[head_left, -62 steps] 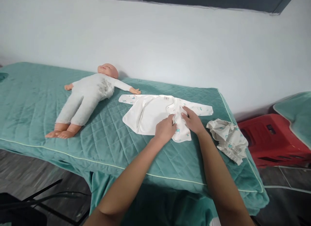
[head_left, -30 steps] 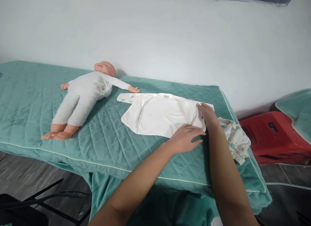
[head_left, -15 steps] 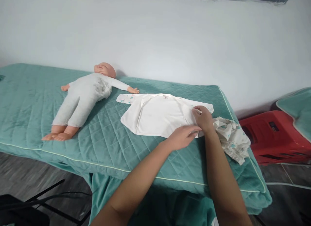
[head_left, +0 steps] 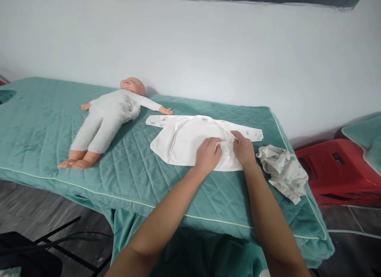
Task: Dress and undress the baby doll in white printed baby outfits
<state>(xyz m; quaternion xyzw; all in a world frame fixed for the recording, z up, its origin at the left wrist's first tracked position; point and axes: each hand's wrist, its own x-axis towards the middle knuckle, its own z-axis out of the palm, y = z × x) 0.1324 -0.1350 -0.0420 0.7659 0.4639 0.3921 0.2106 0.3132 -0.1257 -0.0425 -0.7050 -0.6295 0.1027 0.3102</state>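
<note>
A small white baby shirt [head_left: 184,140] lies spread on a teal quilted bed [head_left: 133,177], its printed sleeves stretched left and right. My left hand [head_left: 208,154] rests on the shirt's right half, fingers curled into the fabric. My right hand [head_left: 243,148] sits just beside it, fingers pinching the same fold of cloth. A baby doll [head_left: 110,114] in a grey suit lies on its back to the left, one arm reaching toward the shirt's left sleeve.
A crumpled printed garment [head_left: 282,172] lies near the bed's right edge. A red plastic stool [head_left: 339,170] stands on the floor to the right, beside another teal cushion [head_left: 364,136]. The white wall runs behind the bed. Dark metal legs show at lower left.
The printed flap on the shirt's right side was folded over, leaving plain white. My hands went to the right edge, then came back together onto the shirt's right half.
</note>
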